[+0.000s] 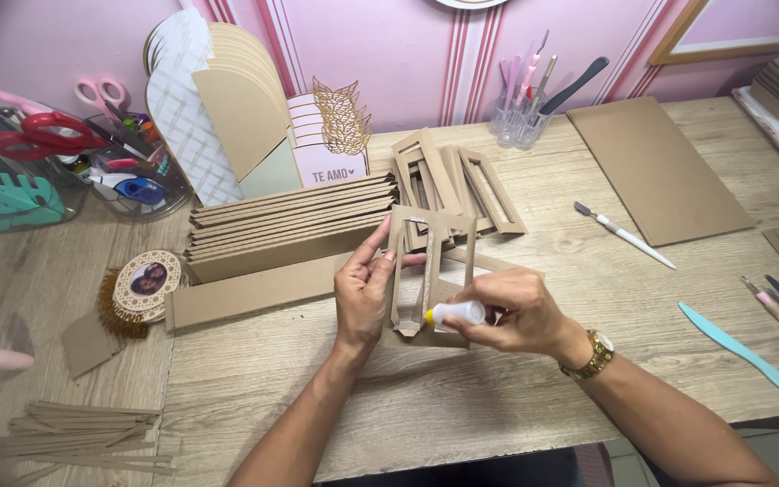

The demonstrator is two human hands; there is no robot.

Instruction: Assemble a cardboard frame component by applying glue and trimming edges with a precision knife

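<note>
1. Centrally, a brown cardboard frame piece with long cut-out windows stands upright on the wooden table, held between the two hands.
2. The left hand clasps the frame's left edge, thumb and fingers closed on the card, index finger raised along its upper part.
3. The right hand is curled tight round a small white glue bottle, whose yellow tip touches the frame's lower part; a gold wristwatch sits on that wrist.
4. Just beyond the hands lies a heap of similar cut-out frames.
5. Left of the left hand, a stack of long folded cardboard strips rests, with a round photo ornament farther left.
6. Near the left forearm, thin cardboard offcuts lie at the table's edge.
7. Right of the right hand lie a white-handled craft knife and, farther off, a turquoise scoring tool.
8. Beyond the knife lies a flat brown card sheet.
</note>
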